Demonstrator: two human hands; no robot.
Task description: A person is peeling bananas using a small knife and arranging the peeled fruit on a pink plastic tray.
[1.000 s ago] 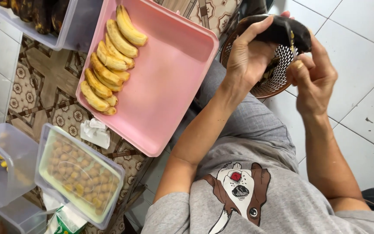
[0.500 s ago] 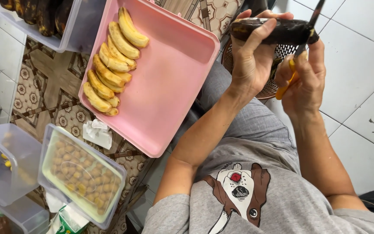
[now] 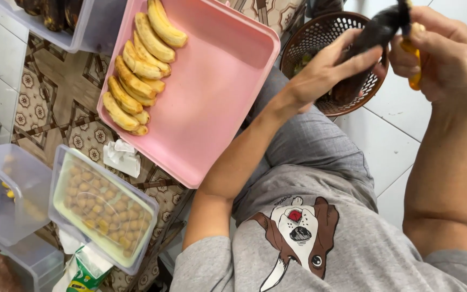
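Smooth pink plastic tray point(image 3: 228, 103), perforated brown plastic basket point(image 3: 320, 38), matt grey cloth shirt point(image 3: 363, 254).

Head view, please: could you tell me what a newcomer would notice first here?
Probably the pink tray, upper centre on the patterned table, with peeled bananas stacked along its left side. Top right, the left hand grips a blackened banana above a brown basket, while the right hand holds an orange-handled tool against it.

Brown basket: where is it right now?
In the head view, the brown perforated basket sits at top centre-right on the white tiled floor, just right of the pink tray and behind the left hand holding a blackened banana.
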